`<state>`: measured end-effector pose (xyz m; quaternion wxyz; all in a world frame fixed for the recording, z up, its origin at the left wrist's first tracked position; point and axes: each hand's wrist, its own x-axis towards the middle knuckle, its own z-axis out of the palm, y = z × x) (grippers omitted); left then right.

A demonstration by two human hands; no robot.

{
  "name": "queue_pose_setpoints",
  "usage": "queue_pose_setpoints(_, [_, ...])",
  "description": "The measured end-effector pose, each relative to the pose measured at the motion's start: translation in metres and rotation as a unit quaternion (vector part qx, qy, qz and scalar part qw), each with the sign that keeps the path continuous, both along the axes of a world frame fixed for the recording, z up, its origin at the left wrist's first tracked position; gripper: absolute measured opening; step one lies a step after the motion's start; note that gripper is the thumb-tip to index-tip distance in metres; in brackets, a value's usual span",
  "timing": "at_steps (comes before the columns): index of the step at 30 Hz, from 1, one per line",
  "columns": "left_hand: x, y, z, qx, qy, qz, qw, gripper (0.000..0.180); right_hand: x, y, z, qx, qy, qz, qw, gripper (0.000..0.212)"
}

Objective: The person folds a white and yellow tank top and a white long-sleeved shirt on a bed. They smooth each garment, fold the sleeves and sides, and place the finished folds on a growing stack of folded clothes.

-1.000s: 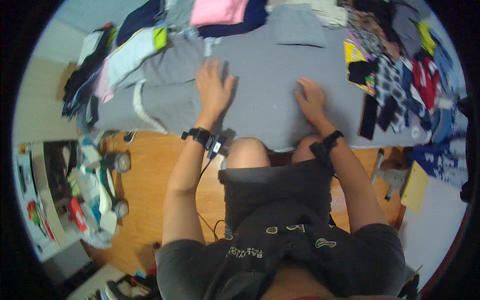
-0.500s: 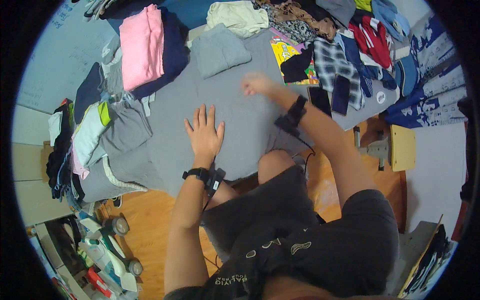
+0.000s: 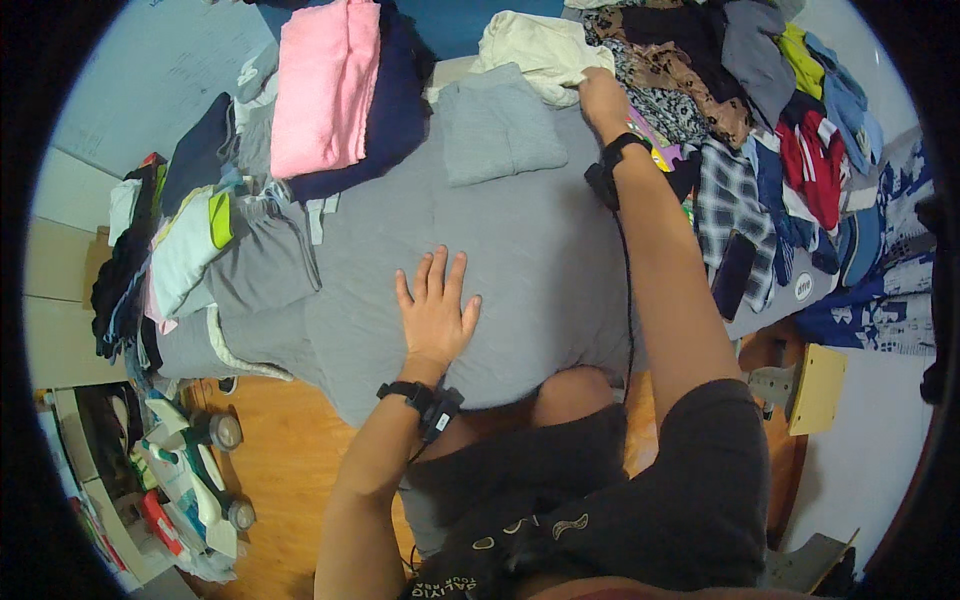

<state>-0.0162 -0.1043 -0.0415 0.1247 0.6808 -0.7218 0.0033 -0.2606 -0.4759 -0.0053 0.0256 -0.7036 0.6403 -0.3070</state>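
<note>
At the far side of the bed, my right hand [image 3: 604,103] is closed on the right edge of a crumpled cream garment [image 3: 525,45]; its fingertips are partly hidden. My left hand [image 3: 436,312] lies palm down on the grey bedsheet [image 3: 530,260], fingers spread, holding nothing. Between the two, a folded grey-green garment [image 3: 500,130] rests flat, its far edge close against the cream one. Each wrist wears a black strapped device.
Left of the folded garment, a pink towel [image 3: 328,90] lies on navy cloth [image 3: 405,130]. Grey shorts [image 3: 262,258] and other clothes lie at the left. A clothes heap with a checked shirt [image 3: 735,205] and a red garment [image 3: 810,165] fills the right, beside a dark phone [image 3: 735,275].
My right hand has reached forward from above the sheet to the cream garment and taken its edge. My left hand stays flat on the sheet. The view has shifted.
</note>
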Motion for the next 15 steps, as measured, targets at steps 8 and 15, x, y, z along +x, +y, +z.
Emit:
queue_pose_setpoints(8, [0.000, 0.002, -0.007, -0.040, -0.006, 0.004, 0.999, 0.063, -0.025, 0.043, 0.155, -0.326, -0.168, 0.097, 0.925, 0.030])
queue_pose_setpoints(15, [-0.013, 0.006, 0.019, 0.004, 0.066, 0.042, 0.997, 0.064, -0.044, 0.173, 0.327, -0.370, -0.078, 0.198, 0.904, 0.029])
